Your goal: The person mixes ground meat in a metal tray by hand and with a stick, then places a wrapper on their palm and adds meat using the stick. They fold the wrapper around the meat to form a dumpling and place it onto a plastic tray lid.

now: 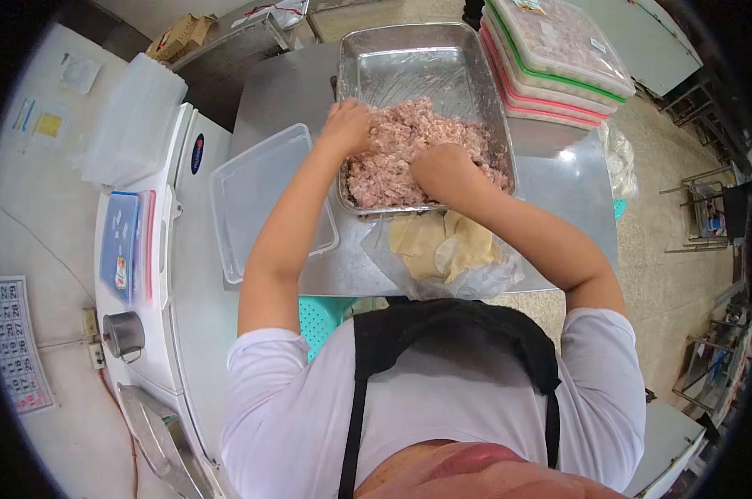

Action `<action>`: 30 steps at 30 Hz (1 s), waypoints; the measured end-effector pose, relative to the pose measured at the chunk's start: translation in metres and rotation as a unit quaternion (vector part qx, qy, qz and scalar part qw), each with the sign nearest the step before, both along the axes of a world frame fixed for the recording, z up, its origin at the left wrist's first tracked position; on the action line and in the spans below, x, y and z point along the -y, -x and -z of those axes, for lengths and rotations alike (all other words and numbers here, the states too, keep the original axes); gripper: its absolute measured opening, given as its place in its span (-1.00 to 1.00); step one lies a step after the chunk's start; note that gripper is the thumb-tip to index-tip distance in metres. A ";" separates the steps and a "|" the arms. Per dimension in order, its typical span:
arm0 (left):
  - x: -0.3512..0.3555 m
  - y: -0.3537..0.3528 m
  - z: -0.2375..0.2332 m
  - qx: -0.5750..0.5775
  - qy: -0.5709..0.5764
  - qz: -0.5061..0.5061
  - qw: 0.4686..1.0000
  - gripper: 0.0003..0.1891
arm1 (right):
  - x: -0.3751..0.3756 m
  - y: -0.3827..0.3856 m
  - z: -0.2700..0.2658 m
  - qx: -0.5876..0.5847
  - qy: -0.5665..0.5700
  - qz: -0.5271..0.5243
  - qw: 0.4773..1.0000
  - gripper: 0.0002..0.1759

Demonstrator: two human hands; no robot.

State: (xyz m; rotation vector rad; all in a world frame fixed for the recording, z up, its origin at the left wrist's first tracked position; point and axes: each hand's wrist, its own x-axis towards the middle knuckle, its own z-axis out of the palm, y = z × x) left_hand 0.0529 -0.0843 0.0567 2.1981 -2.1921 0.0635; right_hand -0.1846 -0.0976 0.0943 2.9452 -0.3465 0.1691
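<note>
A deep metal tray holds a mass of pink ground meat in its near part. My left hand is at the tray's left side, its fingers curled over the rim beside the meat. My right hand reaches down into the meat, and its fingers are hidden there. Just in front of the tray, round yellowish dough wrappers lie in a clear plastic bag at the table's near edge.
To the left, a clear plastic lid or shallow container lies on the metal table. Stacked lidded containers stand at the back right. A white refrigerator is on the left, and a green perforated stool is partly under the table.
</note>
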 end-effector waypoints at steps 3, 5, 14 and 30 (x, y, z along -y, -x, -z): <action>0.027 0.008 0.018 0.012 -0.113 0.022 0.993 -0.52 | -0.007 0.009 0.008 -0.009 -0.029 0.019 0.999 -0.89; 0.041 0.011 0.023 0.022 -0.134 0.043 0.990 -0.45 | -0.011 0.011 0.007 -0.013 -0.037 0.040 0.998 -0.89; 0.048 0.015 0.030 0.043 -0.209 0.049 0.976 -0.48 | -0.007 0.025 0.015 0.017 -0.094 0.112 0.989 -0.86; -0.025 0.042 -0.018 -0.145 -0.057 0.090 0.984 -0.51 | 0.038 0.016 -0.032 0.112 0.040 0.053 0.991 -0.90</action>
